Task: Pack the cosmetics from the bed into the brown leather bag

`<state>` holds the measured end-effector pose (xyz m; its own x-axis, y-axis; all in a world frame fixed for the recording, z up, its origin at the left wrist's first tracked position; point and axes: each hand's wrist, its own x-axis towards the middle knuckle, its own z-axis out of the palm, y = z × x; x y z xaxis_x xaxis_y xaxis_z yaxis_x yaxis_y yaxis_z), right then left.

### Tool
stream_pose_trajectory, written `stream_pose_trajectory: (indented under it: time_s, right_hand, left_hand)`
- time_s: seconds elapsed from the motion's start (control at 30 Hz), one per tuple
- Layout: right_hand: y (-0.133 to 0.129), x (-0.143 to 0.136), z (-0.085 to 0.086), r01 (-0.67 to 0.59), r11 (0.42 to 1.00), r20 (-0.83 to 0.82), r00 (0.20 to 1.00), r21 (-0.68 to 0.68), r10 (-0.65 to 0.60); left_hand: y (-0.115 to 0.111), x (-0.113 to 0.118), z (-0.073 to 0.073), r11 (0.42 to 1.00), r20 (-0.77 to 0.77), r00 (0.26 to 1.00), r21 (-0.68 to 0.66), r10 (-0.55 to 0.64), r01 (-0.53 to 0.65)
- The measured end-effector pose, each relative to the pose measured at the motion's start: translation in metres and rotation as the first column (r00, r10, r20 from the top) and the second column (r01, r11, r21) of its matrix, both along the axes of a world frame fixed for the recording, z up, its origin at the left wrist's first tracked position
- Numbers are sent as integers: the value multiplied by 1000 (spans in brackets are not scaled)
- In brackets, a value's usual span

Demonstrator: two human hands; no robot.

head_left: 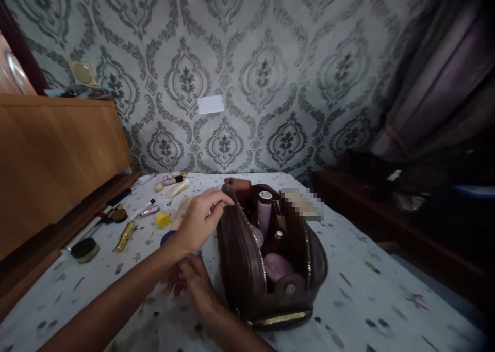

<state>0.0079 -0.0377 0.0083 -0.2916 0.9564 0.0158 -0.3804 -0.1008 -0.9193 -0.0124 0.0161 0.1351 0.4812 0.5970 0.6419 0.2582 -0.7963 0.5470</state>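
A dark brown toiletry bag (pixel 240 254) stands unzipped on the patterned sheet. Inside it are a lilac bottle (pixel 264 212) with a dark cap, a pink round container (pixel 277 267) and a small bottle (pixel 279 235) with a shiny cap. My left hand (pixel 203 218) reaches to the bag's left rim, thumb and forefinger pinched at its edge. Below that wrist my right hand (pixel 195 280) is curled, its fingers partly hidden; what it holds, if anything, I cannot make out. A blue round lid (pixel 167 237) shows behind my left wrist.
Cosmetics lie left: a yellow jar (pixel 163 219), a gold tube (pixel 126 236), a dark round compact (pixel 84 250), a cream tube (pixel 178 188) and several small items. A wooden cabinet (pixel 58 150) borders that side. A blurred-out patch (pixel 303 203) lies right of the bag.
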Motion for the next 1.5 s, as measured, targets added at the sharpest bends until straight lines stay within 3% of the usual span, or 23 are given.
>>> stream_pose_trajectory:
  time_s: [0.13,0.27,0.43,0.7,0.87,0.97,1.3,1.5]
  right_hand:
    - [1,-1,2,-17,999,6,1000,-52,17]
    - [0,0,6,12,998,15,1000,-65,-11]
    - [-4,2,13,25,999,-2,1000,-23,-25]
    - [-4,1,15,4,1000,11,1000,-20,-3]
    - [-3,2,16,17,1000,31,999,-23,-17]
    - [-4,1,16,11,1000,32,999,-22,-11]
    - [-4,1,15,-3,1000,29,1000,7,3]
    - [-4,1,12,7,999,16,1000,33,-8]
  left_hand:
    - [5,30,16,997,-182,983,78,-9,23]
    - [5,63,29,983,-453,891,167,13,70]
    - [7,84,29,992,-618,785,122,46,38]
    - [8,90,26,995,-627,779,77,-1,64]
    - [8,88,27,995,-571,817,90,85,-40]
    - [10,88,26,995,-577,812,92,90,-45]
    - [9,91,24,991,-679,728,136,91,4]
    - [15,92,26,998,-599,800,10,-43,61]
